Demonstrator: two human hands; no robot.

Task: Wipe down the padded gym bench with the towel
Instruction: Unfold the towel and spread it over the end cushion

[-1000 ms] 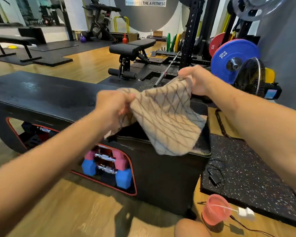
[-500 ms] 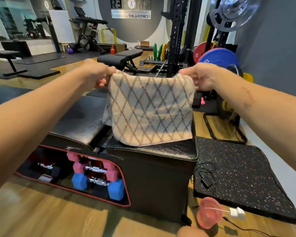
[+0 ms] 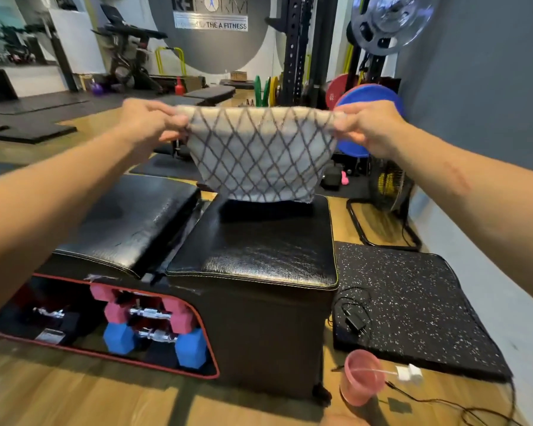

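Beige diamond-patterned towel (image 3: 260,155) hangs stretched above our black padded bench (image 3: 259,250), our left hand (image 3: 150,121) and right hand (image 3: 371,127) pinching its top corners.

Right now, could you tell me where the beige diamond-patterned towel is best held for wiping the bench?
Hold the beige diamond-patterned towel by its two top corners, from either side, as the left hand and right hand do; it hangs flat above the black padded bench.

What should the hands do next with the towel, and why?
Probably lower it flat onto the black bench pad. The left hand and right hand pinch the towel by its top corners, stretched open, and only its bottom edge reaches the pad, so no wiping can start yet.
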